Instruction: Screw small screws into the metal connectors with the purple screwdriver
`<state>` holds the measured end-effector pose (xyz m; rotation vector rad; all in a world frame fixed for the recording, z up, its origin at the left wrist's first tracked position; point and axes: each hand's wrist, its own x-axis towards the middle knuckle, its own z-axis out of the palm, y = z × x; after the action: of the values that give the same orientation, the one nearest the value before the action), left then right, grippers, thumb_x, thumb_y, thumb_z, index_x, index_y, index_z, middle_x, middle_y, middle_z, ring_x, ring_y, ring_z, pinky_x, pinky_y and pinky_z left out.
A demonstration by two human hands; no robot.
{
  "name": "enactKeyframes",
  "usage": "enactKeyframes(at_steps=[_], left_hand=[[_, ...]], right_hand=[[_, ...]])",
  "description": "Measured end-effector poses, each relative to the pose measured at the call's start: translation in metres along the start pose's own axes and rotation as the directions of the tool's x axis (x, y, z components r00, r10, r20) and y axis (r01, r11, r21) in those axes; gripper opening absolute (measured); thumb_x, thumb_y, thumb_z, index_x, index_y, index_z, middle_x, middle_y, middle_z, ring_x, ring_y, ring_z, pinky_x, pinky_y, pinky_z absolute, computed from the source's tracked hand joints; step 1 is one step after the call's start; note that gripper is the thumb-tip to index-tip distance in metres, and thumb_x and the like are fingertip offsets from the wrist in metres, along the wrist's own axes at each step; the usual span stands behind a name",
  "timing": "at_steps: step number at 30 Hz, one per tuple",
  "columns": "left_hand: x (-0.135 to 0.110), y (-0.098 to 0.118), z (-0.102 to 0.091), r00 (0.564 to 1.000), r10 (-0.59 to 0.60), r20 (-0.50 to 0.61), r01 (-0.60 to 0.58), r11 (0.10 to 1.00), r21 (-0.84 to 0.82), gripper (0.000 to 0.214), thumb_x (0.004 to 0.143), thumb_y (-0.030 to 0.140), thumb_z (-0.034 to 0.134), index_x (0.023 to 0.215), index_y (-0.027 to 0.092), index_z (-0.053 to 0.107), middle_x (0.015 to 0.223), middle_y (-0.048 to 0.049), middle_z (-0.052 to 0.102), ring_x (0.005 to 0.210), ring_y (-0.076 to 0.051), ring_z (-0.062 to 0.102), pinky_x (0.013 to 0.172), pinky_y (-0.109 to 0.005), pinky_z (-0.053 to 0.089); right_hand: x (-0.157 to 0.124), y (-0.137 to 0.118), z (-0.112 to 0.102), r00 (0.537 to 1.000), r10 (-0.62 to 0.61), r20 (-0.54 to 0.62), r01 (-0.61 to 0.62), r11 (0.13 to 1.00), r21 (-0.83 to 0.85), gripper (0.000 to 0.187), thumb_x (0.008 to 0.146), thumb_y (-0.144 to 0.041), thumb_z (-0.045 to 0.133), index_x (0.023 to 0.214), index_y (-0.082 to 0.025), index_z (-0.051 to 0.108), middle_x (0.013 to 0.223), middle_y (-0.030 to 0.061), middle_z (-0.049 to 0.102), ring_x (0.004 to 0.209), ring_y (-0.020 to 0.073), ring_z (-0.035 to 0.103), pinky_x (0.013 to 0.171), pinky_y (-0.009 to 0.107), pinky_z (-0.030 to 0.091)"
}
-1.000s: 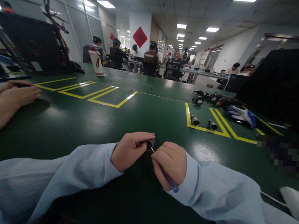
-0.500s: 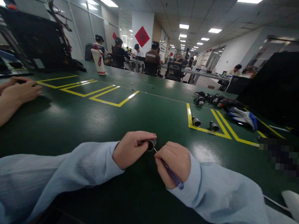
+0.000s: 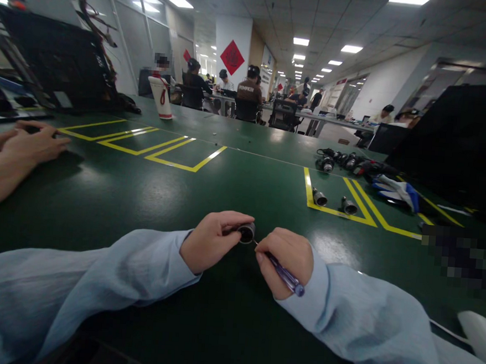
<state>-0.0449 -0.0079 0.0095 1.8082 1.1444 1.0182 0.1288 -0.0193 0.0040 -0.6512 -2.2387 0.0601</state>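
Observation:
My left hand (image 3: 214,240) pinches a small round grey metal part (image 3: 246,233) between thumb and fingers, its dark hollow end facing me. In my right hand (image 3: 286,261) is a thin screwdriver (image 3: 288,276) with a clear purple handle, its butt end pointing back toward my wrist. The slim shaft reaches toward the part's lower right rim; whether the tip touches it I cannot tell. Two similar metal parts (image 3: 319,197) lie on the green table (image 3: 162,204) inside a yellow taped frame to the right.
Another person's hands (image 3: 33,144) rest at the left edge. A paper cup (image 3: 161,97) stands at the back. Cabled dark parts (image 3: 336,159) and a blue-white glove (image 3: 396,191) lie right of centre. A white object (image 3: 480,334) with a cord sits at the near right.
The screwdriver's tip has drawn back slightly to the right, away from the hollow of the metal part. The part has turned so its opening faces me more.

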Motion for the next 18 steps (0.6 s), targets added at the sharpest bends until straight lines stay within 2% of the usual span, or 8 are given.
enactKeyframes(at_steps=[2, 5, 8, 10, 12, 14, 18], left_hand=[[0.0006, 0.0012, 0.0002, 1.000, -0.015, 0.002, 0.015, 1.000, -0.014, 0.033, 0.066, 0.008, 0.052, 0.097, 0.014, 0.064, 0.102, -0.0071, 0.065, 0.096, -0.021, 0.059, 0.088, -0.035, 0.047], [0.0017, 0.0025, 0.0010, 0.999, -0.054, 0.008, 0.054, 0.997, -0.061, 0.033, 0.066, 0.007, 0.053, 0.098, 0.010, 0.063, 0.101, -0.0096, 0.065, 0.094, -0.021, 0.061, 0.087, -0.036, 0.048], [0.0024, 0.0030, 0.0014, 0.996, -0.087, 0.022, 0.089, 0.989, -0.117, 0.034, 0.067, 0.008, 0.055, 0.100, 0.008, 0.060, 0.099, -0.0101, 0.066, 0.091, -0.020, 0.062, 0.085, -0.035, 0.049], [0.0025, 0.0032, 0.0012, 0.994, -0.099, 0.038, 0.104, 0.985, -0.141, 0.034, 0.068, 0.009, 0.055, 0.101, 0.008, 0.059, 0.096, -0.0093, 0.067, 0.088, -0.019, 0.063, 0.084, -0.035, 0.050], [0.0025, 0.0036, 0.0009, 0.993, -0.107, 0.046, 0.113, 0.980, -0.164, 0.034, 0.069, 0.009, 0.055, 0.102, 0.009, 0.059, 0.093, -0.0086, 0.068, 0.086, -0.019, 0.064, 0.083, -0.034, 0.051], [0.0025, 0.0041, 0.0006, 0.992, -0.118, 0.045, 0.124, 0.976, -0.182, 0.032, 0.069, 0.009, 0.055, 0.101, 0.008, 0.059, 0.090, -0.0086, 0.068, 0.085, -0.019, 0.064, 0.081, -0.033, 0.051], [0.0031, 0.0056, 0.0010, 0.989, -0.149, 0.027, 0.151, 0.969, -0.196, 0.030, 0.067, 0.009, 0.056, 0.097, 0.008, 0.060, 0.088, -0.0085, 0.069, 0.083, -0.020, 0.065, 0.079, -0.034, 0.052]], right_hand=[[-0.0001, 0.0006, 0.0018, 0.998, 0.055, -0.023, -0.055, 0.998, 0.028, 0.009, 0.070, -0.012, 0.046, 0.067, -0.017, 0.052, 0.059, 0.0013, 0.055, 0.056, 0.0118, 0.049, 0.055, 0.024, 0.039], [0.0004, 0.0029, 0.0043, 0.968, 0.244, -0.050, -0.234, 0.960, 0.154, 0.010, 0.070, -0.012, 0.047, 0.063, -0.017, 0.054, 0.056, -0.0003, 0.056, 0.054, 0.0107, 0.051, 0.054, 0.023, 0.039], [0.0014, 0.0056, 0.0046, 0.884, 0.468, -0.001, -0.433, 0.818, 0.380, 0.010, 0.071, -0.015, 0.049, 0.062, -0.017, 0.053, 0.052, -0.0017, 0.058, 0.048, 0.0095, 0.052, 0.050, 0.022, 0.041], [0.0017, 0.0065, 0.0034, 0.843, 0.537, 0.038, -0.487, 0.729, 0.481, 0.008, 0.071, -0.017, 0.049, 0.064, -0.016, 0.053, 0.052, -0.0014, 0.059, 0.047, 0.0098, 0.053, 0.049, 0.022, 0.042], [0.0016, 0.0060, 0.0017, 0.838, 0.544, 0.034, -0.488, 0.721, 0.493, 0.008, 0.071, -0.017, 0.050, 0.064, -0.016, 0.054, 0.053, -0.0009, 0.060, 0.047, 0.0099, 0.052, 0.050, 0.022, 0.042], [0.0010, 0.0045, 0.0003, 0.854, 0.520, -0.001, -0.467, 0.770, 0.434, 0.009, 0.071, -0.016, 0.050, 0.064, -0.016, 0.056, 0.053, -0.0010, 0.060, 0.047, 0.0093, 0.051, 0.050, 0.022, 0.041], [-0.0012, 0.0020, 0.0003, 0.930, 0.352, -0.107, -0.319, 0.916, 0.242, 0.011, 0.070, -0.013, 0.050, 0.061, -0.016, 0.056, 0.056, -0.0006, 0.058, 0.053, 0.0094, 0.051, 0.054, 0.022, 0.040]])
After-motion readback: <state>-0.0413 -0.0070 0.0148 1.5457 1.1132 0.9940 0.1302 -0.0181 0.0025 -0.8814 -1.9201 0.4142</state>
